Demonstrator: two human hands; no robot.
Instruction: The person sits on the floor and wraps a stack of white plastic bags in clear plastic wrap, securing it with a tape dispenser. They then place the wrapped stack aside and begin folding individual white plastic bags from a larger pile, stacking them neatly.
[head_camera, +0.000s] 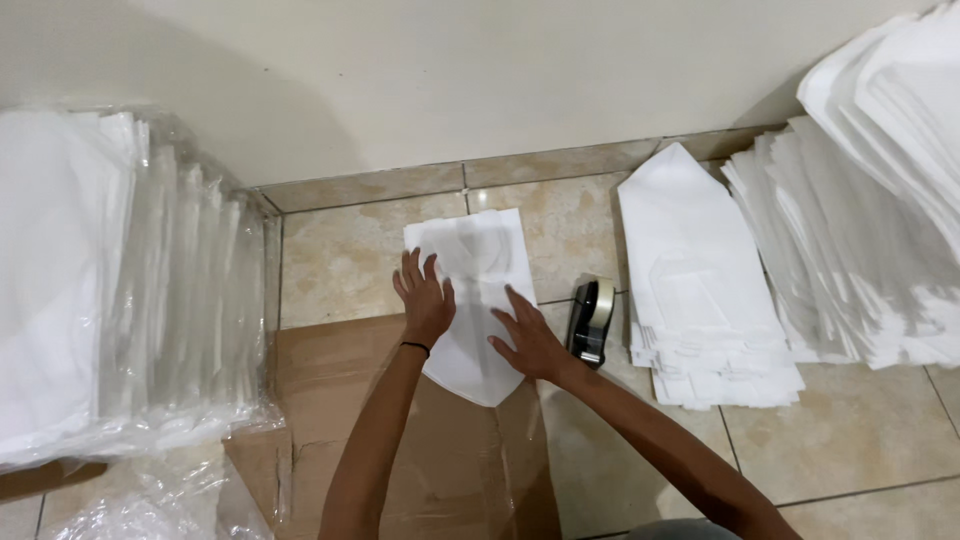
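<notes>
- My left hand (425, 300) and right hand (530, 343) lie flat, grip released, pressing a white pointed fabric piece (478, 300) that rests half on flattened brown cardboard (440, 450), half on the tiled floor (340, 260).
- It could slide and crease, I judge, if I press unevenly.
- The black tape dispenser (590, 320) sits just beside my right hand.
- Clear plastic bags (190, 300) on the left hold stacked white cloth.

Clear plastic bags of folded white cloth (120, 290) stacked well to the left of my fingers (415, 275), crinkly and see-through. More loose clear plastic wrap (150, 500) below that stack, near my left elbow. Flattened brown cardboard box (330, 360) on the floor just under my fingers and forearms. No labels, signs or screens visible.
</notes>
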